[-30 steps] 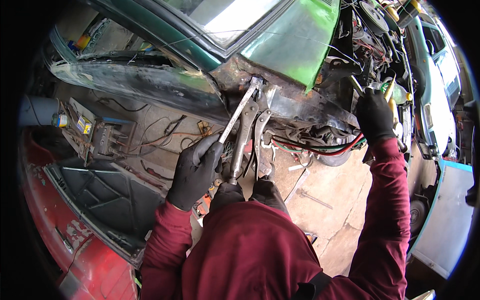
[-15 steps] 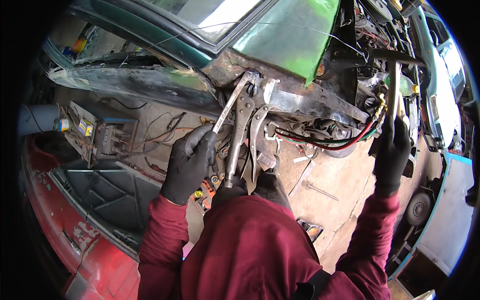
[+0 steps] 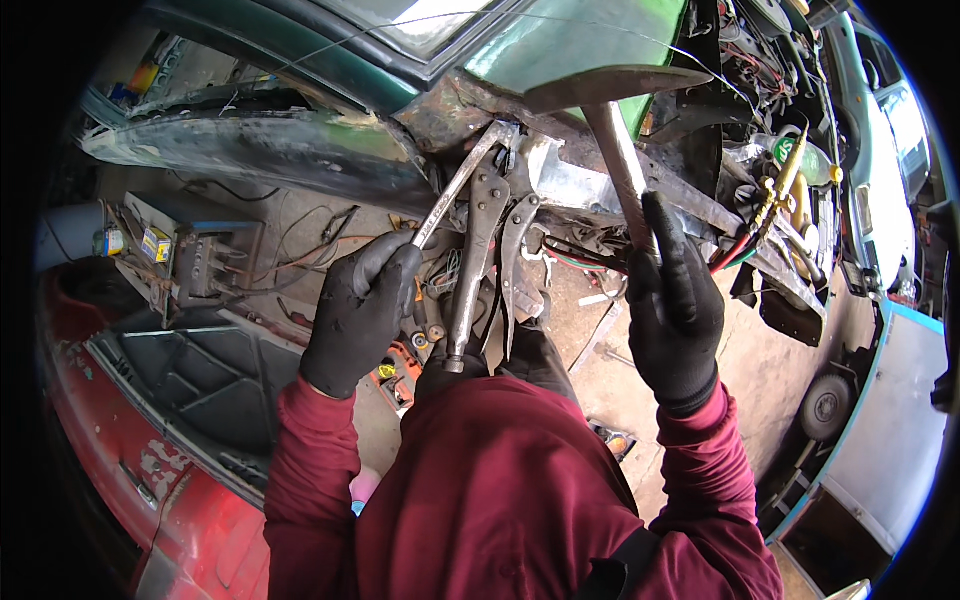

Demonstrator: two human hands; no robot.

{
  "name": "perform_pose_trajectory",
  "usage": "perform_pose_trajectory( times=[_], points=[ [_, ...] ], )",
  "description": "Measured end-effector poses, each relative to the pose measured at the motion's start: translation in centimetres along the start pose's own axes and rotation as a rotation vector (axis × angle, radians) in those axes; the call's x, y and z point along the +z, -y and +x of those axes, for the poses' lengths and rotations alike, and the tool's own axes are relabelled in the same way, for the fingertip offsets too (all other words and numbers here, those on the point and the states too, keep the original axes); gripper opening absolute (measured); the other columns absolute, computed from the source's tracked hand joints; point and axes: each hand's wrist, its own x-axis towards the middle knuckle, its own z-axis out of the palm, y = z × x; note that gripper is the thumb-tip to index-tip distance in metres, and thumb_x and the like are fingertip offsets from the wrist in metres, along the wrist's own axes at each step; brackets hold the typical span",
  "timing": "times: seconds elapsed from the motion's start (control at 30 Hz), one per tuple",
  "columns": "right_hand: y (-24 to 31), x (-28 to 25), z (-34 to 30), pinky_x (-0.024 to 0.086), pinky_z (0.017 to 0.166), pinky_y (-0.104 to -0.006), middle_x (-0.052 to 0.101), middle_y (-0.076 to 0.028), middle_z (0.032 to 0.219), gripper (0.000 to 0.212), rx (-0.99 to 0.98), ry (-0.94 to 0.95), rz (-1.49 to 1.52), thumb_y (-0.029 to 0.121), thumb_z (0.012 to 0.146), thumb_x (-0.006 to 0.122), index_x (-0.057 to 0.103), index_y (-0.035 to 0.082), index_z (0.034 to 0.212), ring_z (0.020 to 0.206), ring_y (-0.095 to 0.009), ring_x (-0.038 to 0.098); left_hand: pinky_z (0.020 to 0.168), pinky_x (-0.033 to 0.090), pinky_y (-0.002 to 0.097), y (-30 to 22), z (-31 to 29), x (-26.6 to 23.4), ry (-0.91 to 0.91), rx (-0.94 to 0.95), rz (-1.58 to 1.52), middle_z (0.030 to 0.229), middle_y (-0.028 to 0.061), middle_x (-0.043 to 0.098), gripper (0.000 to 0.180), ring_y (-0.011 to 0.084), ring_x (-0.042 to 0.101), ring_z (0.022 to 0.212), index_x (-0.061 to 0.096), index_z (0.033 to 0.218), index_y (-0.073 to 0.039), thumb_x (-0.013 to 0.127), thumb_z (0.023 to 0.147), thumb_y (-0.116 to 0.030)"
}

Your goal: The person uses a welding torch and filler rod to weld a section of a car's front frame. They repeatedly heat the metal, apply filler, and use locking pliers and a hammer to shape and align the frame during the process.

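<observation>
My left hand (image 3: 360, 318), in a black glove, is closed round a silver wrench (image 3: 452, 200). Its angled far end rests by the edge of a bare metal patch (image 3: 562, 178) on the green car's body. Locking pliers (image 3: 478, 250) hang there, jaws at the same edge and handles toward me. In my gloved right hand (image 3: 676, 325) is the handle of a body hammer (image 3: 618, 88) with a long, dark, double-ended head. The head is raised over the green fender, right of the pliers, and appears apart from the patch.
A torch (image 3: 778, 195) with red and green hoses lies at the right near a plastic bottle (image 3: 800, 155). A metal machine box (image 3: 200, 255) stands at left. Below it are a loose dark panel (image 3: 190, 385) and a red car (image 3: 215, 515). Tools lie on the concrete floor.
My right hand has swung left with the hammer, bringing its head from the engine bay side to above the fender. My left hand and the wrench have shifted only slightly.
</observation>
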Motion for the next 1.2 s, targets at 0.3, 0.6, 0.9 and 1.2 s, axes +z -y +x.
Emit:
perform_pose_trajectory(
  times=[0.3,0.6,0.9,1.2],
  points=[
    [-0.1,2.2,1.2,0.057,0.073,-0.0450,0.066,-0.018,0.098,0.066,0.000,0.017,0.042,-0.004,0.089,0.065,0.060,0.011,0.153,0.084,-0.036,0.069,0.057,0.035,0.0256,0.2,0.3,-0.6,0.011,-0.001,0.011,0.069,-0.0066,0.046,0.038,0.0018,0.041,0.062,0.070,0.133,0.003,0.057,0.115,-0.028],
    [0.0,1.5,1.3,0.055,0.074,-0.0457,0.068,-0.019,0.103,0.071,0.065,0.106,0.073,-0.003,0.087,0.066,0.056,0.006,0.156,0.088,-0.037,0.064,0.055,0.031,0.0257,0.1,0.5,-0.8,0.020,-0.003,0.024,0.068,-0.0067,0.044,0.036,0.0015,0.037,0.061,0.070,0.134,0.003,0.056,0.115,-0.025],
    [0.6,0.6,0.6,0.054,0.070,-0.0426,0.066,-0.017,0.096,0.067,0.106,0.045,0.042,-0.002,0.089,0.070,0.058,0.005,0.155,0.080,-0.034,0.066,0.055,0.030,0.0254,0.3,0.6,0.0,0.002,-0.007,-0.032,0.068,-0.0082,0.042,0.035,0.0012,0.035,0.060,0.071,0.134,0.002,0.056,0.116,-0.024],
    [-0.3,1.9,0.9,0.056,0.071,-0.0433,0.064,-0.017,0.096,0.070,0.098,0.094,0.048,-0.003,0.090,0.066,0.056,0.010,0.158,0.080,-0.035,0.067,0.055,0.030,0.0251,0.2,0.3,0.0,-0.022,-0.022,0.020,0.068,-0.0081,0.042,0.036,0.0016,0.035,0.060,0.071,0.134,0.002,0.054,0.116,-0.024]
  ],
)
